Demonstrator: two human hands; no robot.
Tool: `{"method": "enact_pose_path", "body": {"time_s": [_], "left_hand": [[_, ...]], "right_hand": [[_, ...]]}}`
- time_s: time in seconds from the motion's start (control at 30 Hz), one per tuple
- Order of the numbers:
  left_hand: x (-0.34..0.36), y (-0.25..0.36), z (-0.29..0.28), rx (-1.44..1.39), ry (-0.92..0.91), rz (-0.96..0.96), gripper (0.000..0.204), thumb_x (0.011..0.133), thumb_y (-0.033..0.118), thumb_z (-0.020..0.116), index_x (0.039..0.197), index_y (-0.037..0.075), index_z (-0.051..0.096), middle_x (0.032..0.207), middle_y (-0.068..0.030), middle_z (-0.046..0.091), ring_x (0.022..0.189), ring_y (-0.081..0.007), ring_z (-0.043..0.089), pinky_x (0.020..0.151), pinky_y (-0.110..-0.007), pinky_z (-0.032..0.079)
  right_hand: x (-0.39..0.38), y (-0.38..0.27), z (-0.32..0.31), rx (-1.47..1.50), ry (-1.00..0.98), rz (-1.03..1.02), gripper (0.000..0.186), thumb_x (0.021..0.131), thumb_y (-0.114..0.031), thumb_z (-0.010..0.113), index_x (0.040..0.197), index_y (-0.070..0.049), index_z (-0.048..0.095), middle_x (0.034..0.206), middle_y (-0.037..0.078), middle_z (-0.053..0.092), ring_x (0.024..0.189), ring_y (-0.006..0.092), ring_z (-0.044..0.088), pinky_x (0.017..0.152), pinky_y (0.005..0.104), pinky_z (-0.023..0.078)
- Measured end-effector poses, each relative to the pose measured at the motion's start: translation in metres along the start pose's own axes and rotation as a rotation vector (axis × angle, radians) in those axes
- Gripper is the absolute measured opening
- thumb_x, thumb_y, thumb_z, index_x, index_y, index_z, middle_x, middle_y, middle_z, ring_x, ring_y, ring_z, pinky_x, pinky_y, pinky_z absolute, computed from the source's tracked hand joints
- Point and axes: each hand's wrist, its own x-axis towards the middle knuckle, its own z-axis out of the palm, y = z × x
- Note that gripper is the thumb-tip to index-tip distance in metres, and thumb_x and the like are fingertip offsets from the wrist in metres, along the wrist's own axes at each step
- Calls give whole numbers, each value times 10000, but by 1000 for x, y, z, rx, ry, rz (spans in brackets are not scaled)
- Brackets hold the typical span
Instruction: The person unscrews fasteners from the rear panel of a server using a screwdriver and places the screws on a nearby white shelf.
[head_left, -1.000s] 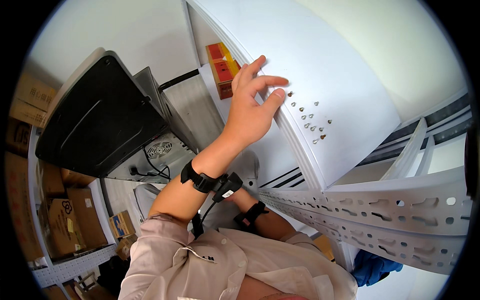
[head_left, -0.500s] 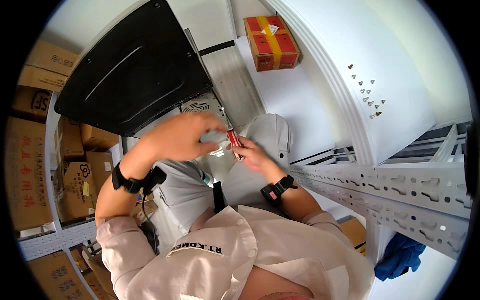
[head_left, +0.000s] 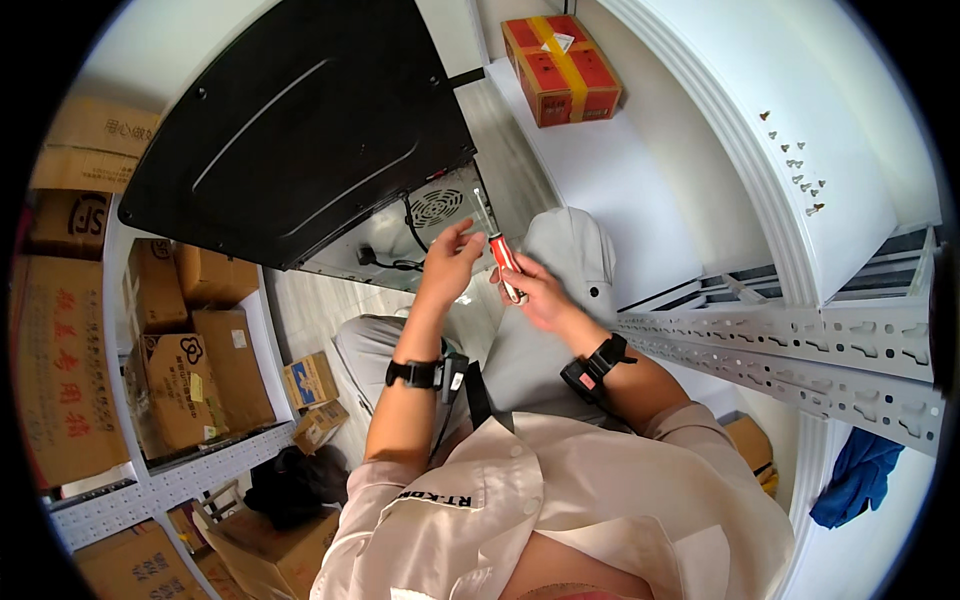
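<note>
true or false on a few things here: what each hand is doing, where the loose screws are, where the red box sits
1. The right hand holds a screwdriver with a red handle. True.
2. The left hand rests flat on the white panel. False: it is raised beside the screwdriver's shaft, fingers near the tip, close to the back of the black appliance.
3. Loose screws lie on the white panel at the right. True.
4. The red cardboard box sits on the metal rack among the brown cartons. False: it sits alone on the white surface at the top.
5. Both wrists carry black bands. True.
</note>
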Motion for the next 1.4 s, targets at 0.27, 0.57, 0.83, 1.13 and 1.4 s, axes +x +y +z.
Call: {"method": "enact_pose_path", "body": {"time_s": [0.27, 0.57, 0.83, 1.13, 1.4], "left_hand": [[23, 0, 21, -175, 48, 164, 542, 903, 88, 636, 1399, 6, 431, 1004, -73, 685, 798, -102, 625, 686, -255, 527], [32, 0, 27, -164, 34, 178, 560, 923, 44, 594, 1433, -2, 367, 1023, -82, 678, 823, -115, 637, 689, -264, 537], [29, 7, 28, -142, 76, 125, 554, 918, 38, 586, 1434, 24, 385, 1022, -65, 683, 813, -98, 630, 653, -235, 504], [29, 7, 27, -145, 68, 139, 563, 916, 31, 587, 1440, 35, 380, 1001, -55, 681, 821, -104, 637, 652, -240, 511], [31, 8, 26, -167, 59, 129, 567, 917, 28, 585, 1444, 39, 376, 998, -63, 680, 827, -106, 641, 653, -240, 510]], "right_hand": [[0, -5, 5, -38, 16, 5, 432, 974, -271, 541, 1361, -93, 468, 1008, 41, 598, 819, 77, 526, 699, 255, 438], [1, -9, 4, 27, 7, 6, 444, 982, -307, 528, 1374, -109, 466, 1003, 26, 597, 818, 63, 516, 677, 245, 438], [3, -13, 6, 36, -18, 41, 383, 992, -327, 515, 1324, -137, 515, 987, -2, 588, 811, 45, 489, 668, 238, 428], [5, -10, 3, 74, -22, 32, 375, 991, -311, 520, 1323, -136, 518, 967, 5, 597, 781, 42, 497, 646, 232, 435], [6, -10, 2, 98, -37, 39, 371, 992, -301, 517, 1320, -128, 519, 966, 13, 606, 765, 46, 508, 639, 226, 435]]}}
